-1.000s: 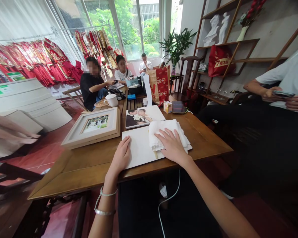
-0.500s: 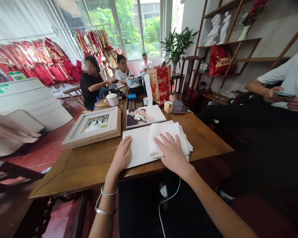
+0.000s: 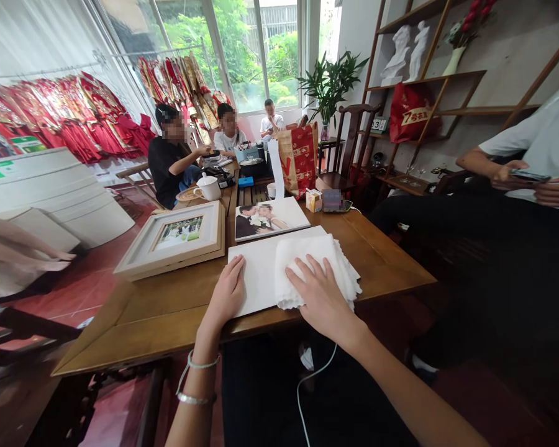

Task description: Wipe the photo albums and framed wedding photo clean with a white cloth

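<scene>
A blank white board point(image 3: 256, 273) lies flat on the wooden table before me. My left hand point(image 3: 230, 287) rests along its left edge, fingers close together and laid flat on it. Over the board's right part is a folded white cloth point(image 3: 286, 267) with a ragged edge. My right hand point(image 3: 319, 285) presses down on this cloth with its fingers spread. Just behind the board lies a panel with a couple's photo point(image 3: 289, 217). To the left, a framed photo point(image 3: 168, 239) sits on top of another pale frame.
The wooden table point(image 3: 135, 310) ends close to my body. A white lidded mug point(image 3: 208, 186), a red-and-tan paper bag point(image 3: 300, 161) and a small box point(image 3: 313, 200) stand farther back. A person point(image 3: 517, 180) with a phone sits at right; several others sit behind.
My right hand and the cloth have slid slightly towards me and left, uncovering more of the board's far edge. My left hand stays on the board's left edge.
</scene>
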